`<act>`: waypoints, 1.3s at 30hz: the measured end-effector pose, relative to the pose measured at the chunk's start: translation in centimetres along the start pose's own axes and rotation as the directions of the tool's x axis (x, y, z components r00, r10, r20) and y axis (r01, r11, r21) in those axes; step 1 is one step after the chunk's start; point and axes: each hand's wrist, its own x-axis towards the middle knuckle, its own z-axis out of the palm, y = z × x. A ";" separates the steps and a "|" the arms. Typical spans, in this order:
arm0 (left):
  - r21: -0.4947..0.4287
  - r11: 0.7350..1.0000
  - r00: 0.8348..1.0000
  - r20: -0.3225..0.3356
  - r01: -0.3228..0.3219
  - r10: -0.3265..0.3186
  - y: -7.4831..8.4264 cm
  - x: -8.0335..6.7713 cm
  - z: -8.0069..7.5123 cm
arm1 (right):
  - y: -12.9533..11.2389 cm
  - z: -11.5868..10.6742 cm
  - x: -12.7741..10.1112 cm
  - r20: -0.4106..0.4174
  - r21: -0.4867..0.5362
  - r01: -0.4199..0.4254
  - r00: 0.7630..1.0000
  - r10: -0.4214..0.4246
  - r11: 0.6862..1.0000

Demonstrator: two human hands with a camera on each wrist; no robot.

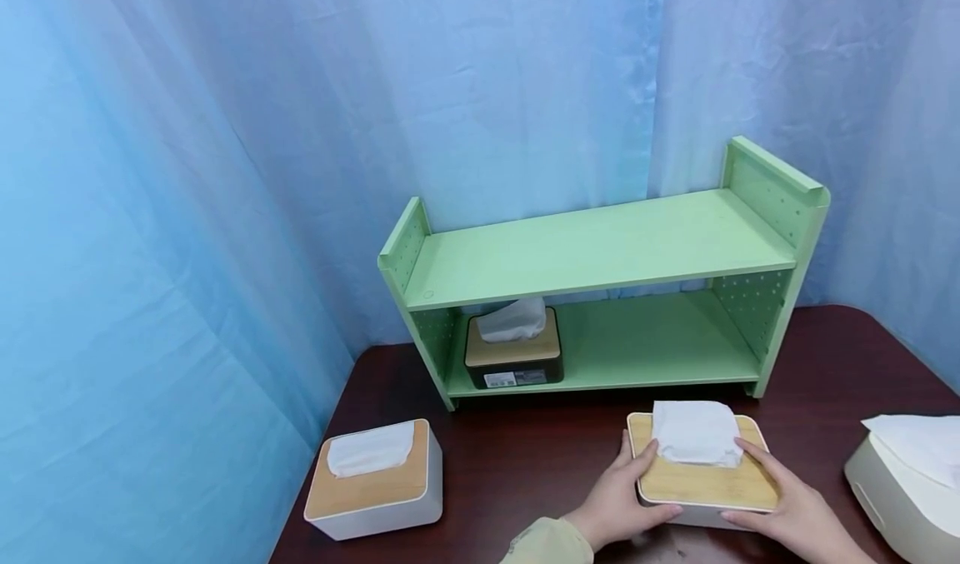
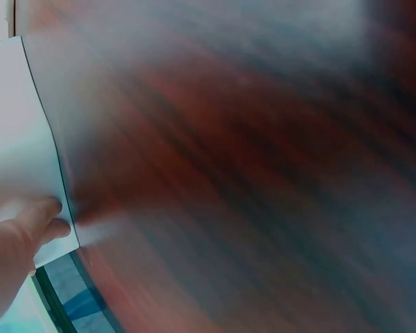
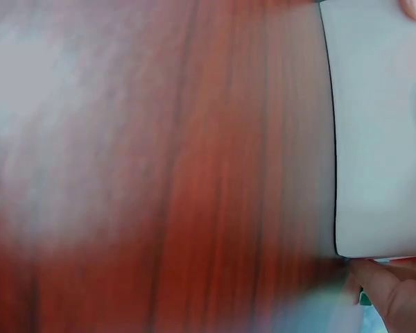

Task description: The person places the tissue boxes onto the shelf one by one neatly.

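Note:
A white tissue box (image 1: 705, 489) with a bamboo lid and a tissue standing out of its slot is near the front of the table, right of centre. My left hand (image 1: 611, 501) grips its left end, thumb along the front wall and fingers over the lid's edge. At the other end my right hand (image 1: 798, 514) holds it the same way, thumb on the front. In the left wrist view, fingertips (image 2: 52, 208) press the white side wall (image 2: 21, 132). From the right wrist, the box's plain wall (image 3: 378, 139) shows close to the tabletop, fingers at its corner.
Behind stands a green two-tier shelf (image 1: 600, 252), with a dark tissue box (image 1: 517, 349) on the left of its lower tier. Another wood-topped white tissue box (image 1: 375, 493) sits at the table's left, and a white box (image 1: 892, 497) with tissue at the right. Blue curtains (image 1: 487, 89) hang behind.

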 end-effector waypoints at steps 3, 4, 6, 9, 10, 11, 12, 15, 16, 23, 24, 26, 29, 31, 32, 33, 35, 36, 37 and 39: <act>0.011 1.000 0.999 -0.029 -0.030 0.030 -0.1 -0.2 -0.3 | -0.5 0.1 -0.1 -0.044 0.017 0.034 0.998 -0.034 0.999; 0.015 0.999 0.998 -0.039 -0.038 0.039 -0.1 -0.3 -0.4 | -0.7 0.2 -0.2 -0.081 0.024 0.060 0.995 -0.058 0.998; 0.029 0.997 0.996 -0.066 -0.066 0.068 -0.1 -0.2 -0.9 | -1.1 0.3 -0.2 -0.176 0.047 0.133 0.977 -0.123 0.990; 0.061 0.993 0.988 -0.110 -0.102 0.109 -0.1 0.0 -1.6 | -1.9 0.3 0.2 -0.324 0.071 0.266 0.918 -0.230 0.961; 0.068 0.991 0.985 -0.124 -0.113 0.120 -0.1 0.2 -1.9 | -2.2 0.2 0.4 -0.359 0.075 0.301 0.898 -0.256 0.951; 0.077 0.989 0.981 -0.137 -0.126 0.136 -0.1 0.3 -2.2 | -2.5 0.1 0.6 -0.380 0.077 0.323 0.884 -0.272 0.943; 0.078 0.987 0.977 -0.150 -0.139 0.149 -0.1 0.4 -2.5 | -2.8 0.0 0.8 -0.392 0.079 0.339 0.875 -0.284 0.937; 0.077 0.984 0.969 -0.177 -0.158 0.170 -0.3 0.8 -3.3 | -3.7 -0.4 1.5 -0.406 0.078 0.355 0.865 -0.296 0.932; 0.075 0.984 0.967 -0.183 -0.164 0.175 -0.4 0.9 -3.6 | -4.0 -0.5 1.8 -0.409 0.077 0.359 0.862 -0.299 0.930; 0.031 0.986 0.967 -0.194 -0.162 0.165 -1.7 1.7 -4.8 | -5.4 -0.5 3.4 -0.389 0.103 0.360 0.872 -0.296 0.927; 0.019 0.987 0.967 -0.198 -0.161 0.161 -1.9 1.8 -4.9 | -5.5 -0.4 3.6 -0.384 0.104 0.357 0.875 -0.293 0.928; 0.011 0.987 0.965 -0.209 -0.160 0.159 -2.3 2.0 -5.1 | -5.8 -0.2 4.1 -0.375 0.108 0.348 0.882 -0.286 0.931; -0.005 0.987 0.961 -0.227 -0.160 0.155 -2.8 2.0 -5.2 | -5.9 0.1 4.7 -0.364 0.116 0.343 0.888 -0.282 0.932; -0.008 0.988 0.961 -0.234 -0.155 0.149 -3.1 2.0 -5.1 | -5.9 0.4 5.0 -0.363 0.118 0.340 0.889 -0.278 0.933; -0.012 0.988 0.961 -0.236 -0.153 0.146 -3.2 2.0 -5.1 | -5.9 0.5 5.1 -0.362 0.124 0.341 0.890 -0.277 0.932; -0.019 0.989 0.963 -0.233 -0.146 0.137 -3.3 2.0 -5.1 | -5.9 0.6 5.2 -0.361 0.130 0.343 0.890 -0.278 0.930; -0.025 0.991 0.967 -0.226 -0.129 0.120 -3.4 2.1 -5.1 | -5.8 0.7 5.3 -0.360 0.145 0.348 0.891 -0.278 0.926; -0.030 0.992 0.969 -0.221 -0.122 0.112 -3.4 2.1 -5.1 | -5.8 0.8 5.4 -0.361 0.150 0.348 0.890 -0.277 0.925; -0.036 0.993 0.971 -0.215 -0.113 0.103 -3.4 2.1 -5.1 | -5.7 0.8 5.4 -0.362 0.154 0.350 0.890 -0.277 0.924; -0.041 0.994 0.974 -0.206 -0.100 0.089 -3.4 2.3 -5.1 | -5.7 0.9 5.5 -0.366 0.155 0.354 0.888 -0.279 0.922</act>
